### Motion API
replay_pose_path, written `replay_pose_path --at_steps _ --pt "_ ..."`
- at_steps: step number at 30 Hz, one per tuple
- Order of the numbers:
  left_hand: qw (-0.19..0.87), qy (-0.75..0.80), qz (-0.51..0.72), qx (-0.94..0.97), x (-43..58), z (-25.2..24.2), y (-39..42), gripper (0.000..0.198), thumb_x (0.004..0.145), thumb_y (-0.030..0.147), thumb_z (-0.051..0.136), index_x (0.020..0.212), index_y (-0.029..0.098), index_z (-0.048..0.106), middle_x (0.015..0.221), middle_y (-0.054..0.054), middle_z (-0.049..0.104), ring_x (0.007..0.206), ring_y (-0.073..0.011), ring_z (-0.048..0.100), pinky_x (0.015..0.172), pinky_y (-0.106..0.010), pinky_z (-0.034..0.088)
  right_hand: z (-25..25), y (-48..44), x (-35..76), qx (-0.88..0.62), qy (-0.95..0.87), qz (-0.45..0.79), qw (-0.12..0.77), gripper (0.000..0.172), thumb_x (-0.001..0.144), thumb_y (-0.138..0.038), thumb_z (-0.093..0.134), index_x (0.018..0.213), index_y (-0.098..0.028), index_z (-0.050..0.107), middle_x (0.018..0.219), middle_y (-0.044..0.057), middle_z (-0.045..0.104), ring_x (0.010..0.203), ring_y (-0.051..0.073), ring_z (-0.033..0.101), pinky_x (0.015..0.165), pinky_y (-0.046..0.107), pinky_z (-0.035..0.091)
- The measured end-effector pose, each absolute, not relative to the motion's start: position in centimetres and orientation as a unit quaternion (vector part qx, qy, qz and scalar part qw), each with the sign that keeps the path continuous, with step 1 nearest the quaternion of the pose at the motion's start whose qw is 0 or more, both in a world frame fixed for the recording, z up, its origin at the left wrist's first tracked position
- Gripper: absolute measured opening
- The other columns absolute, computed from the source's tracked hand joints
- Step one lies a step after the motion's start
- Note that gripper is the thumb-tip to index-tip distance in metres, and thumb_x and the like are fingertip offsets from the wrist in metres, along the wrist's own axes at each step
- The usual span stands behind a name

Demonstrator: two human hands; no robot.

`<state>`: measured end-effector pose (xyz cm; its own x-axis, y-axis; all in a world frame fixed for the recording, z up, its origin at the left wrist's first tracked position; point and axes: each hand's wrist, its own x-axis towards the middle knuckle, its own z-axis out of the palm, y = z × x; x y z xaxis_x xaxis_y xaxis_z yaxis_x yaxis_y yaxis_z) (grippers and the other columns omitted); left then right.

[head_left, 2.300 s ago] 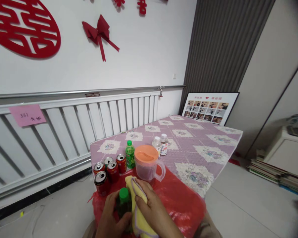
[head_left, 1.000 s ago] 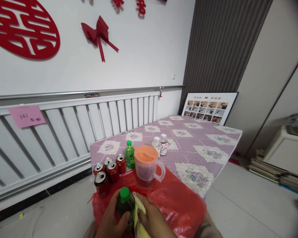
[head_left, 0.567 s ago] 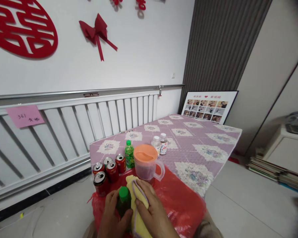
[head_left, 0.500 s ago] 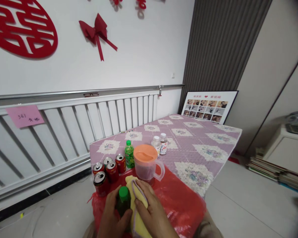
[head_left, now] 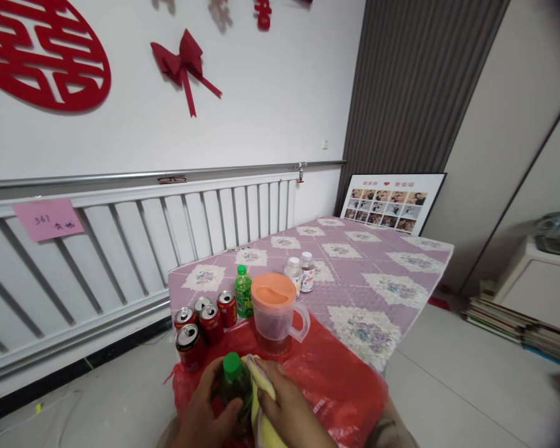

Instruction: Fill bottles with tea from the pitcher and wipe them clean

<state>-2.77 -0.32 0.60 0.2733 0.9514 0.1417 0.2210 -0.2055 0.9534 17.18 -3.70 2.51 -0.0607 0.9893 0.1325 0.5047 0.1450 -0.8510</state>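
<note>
My left hand (head_left: 210, 404) is wrapped round a green plastic bottle (head_left: 234, 389) with a green cap, held upright near the table's front edge. A yellow cloth (head_left: 267, 414) with a purple edge is gripped in my right hand (head_left: 289, 398) and lies against the bottle's right side. Just beyond my hands stands a clear plastic pitcher (head_left: 273, 317) with an orange lid and some dark liquid at its bottom. Under the hands and pitcher spreads a red plastic sheet (head_left: 340, 392). The bottle's lower part is partly hidden by my fingers.
Several opened drink cans (head_left: 210, 320) cluster at the left edge. A second green bottle (head_left: 243, 292) stands behind them. Two white-capped bottles (head_left: 307, 274) are behind the pitcher. A purple floral tablecloth (head_left: 308, 249) covers the table, beside a white radiator (head_left: 130, 236).
The cloth has slid down and towards me along the bottle's right side, and less of it shows above my right hand. More of the bottle's body is visible now.
</note>
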Motion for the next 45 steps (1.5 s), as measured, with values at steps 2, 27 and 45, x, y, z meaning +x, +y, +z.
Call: replay_pose_path --at_steps 2,27,45 --pt "0.448 0.437 0.408 0.664 -2.7 0.5 -0.3 0.056 0.079 0.026 0.062 0.130 0.015 0.044 0.136 -0.016 0.061 0.126 -0.0287 0.060 0.107 -0.043 0.050 3.5 -3.5 17.2 -0.550 -0.654 0.308 0.418 0.058 0.082 -0.014 0.050 0.139 -0.025 0.055 0.144 0.007 0.057 0.135 0.022 0.050 0.116 0.042 0.035" --pt "0.373 0.443 0.400 0.711 -3.1 1.4 0.5 0.058 0.071 0.018 0.063 0.129 0.018 0.057 0.141 -0.015 0.055 0.133 -0.0314 0.052 0.111 -0.048 0.044 2.9 -3.2 17.3 -0.554 -0.636 0.325 0.427 0.054 0.083 -0.017 0.052 0.137 -0.022 0.057 0.141 0.009 0.060 0.133 0.024 0.052 0.115 0.045 0.036" --pt "0.480 0.441 0.413 0.637 -2.3 4.7 -1.0 0.058 0.071 0.011 0.062 0.127 0.019 0.050 0.125 -0.012 0.066 0.113 -0.0264 0.064 0.102 -0.042 0.049 0.2 -3.5 17.3 -0.571 -0.654 0.337 0.365 0.057 0.080 -0.016 0.053 0.137 -0.017 0.057 0.138 0.012 0.062 0.130 0.026 0.055 0.114 0.044 0.037"
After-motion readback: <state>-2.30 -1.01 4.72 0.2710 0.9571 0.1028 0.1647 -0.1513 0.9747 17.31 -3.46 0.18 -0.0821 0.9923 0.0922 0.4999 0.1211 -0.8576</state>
